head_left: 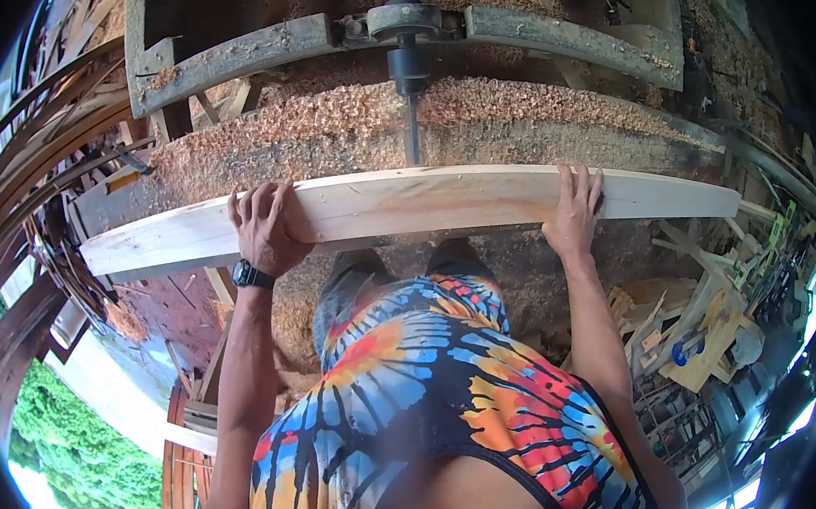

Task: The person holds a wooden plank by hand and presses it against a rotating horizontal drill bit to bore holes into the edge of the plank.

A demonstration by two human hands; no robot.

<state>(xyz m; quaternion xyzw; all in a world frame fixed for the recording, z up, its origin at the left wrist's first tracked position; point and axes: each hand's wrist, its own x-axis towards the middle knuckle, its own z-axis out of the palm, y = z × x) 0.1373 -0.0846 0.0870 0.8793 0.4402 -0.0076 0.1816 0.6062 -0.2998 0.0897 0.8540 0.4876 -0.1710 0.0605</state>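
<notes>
A long pale wooden plank [431, 201] stretches from left to right in front of my body, its broad face turned up. My left hand [270, 229], with a black watch on the wrist, grips it left of the middle, fingers curled over the far edge. Further right, my right hand [575, 212] holds the same plank, its fingers also over the far edge. A metal boring bit [414, 132] in a dark chuck [407, 69] points toward the plank's far edge near its middle. Its tip is very close to that edge; whether they touch I cannot tell.
Wood shavings [342, 117] lie heaped along the machine bed behind the plank. A sawdust-covered wooden frame [574, 44] flanks the spindle. Thin wood strips [45, 172] are stacked at the left. Offcuts and a board [705, 341] with a blue object clutter the right side.
</notes>
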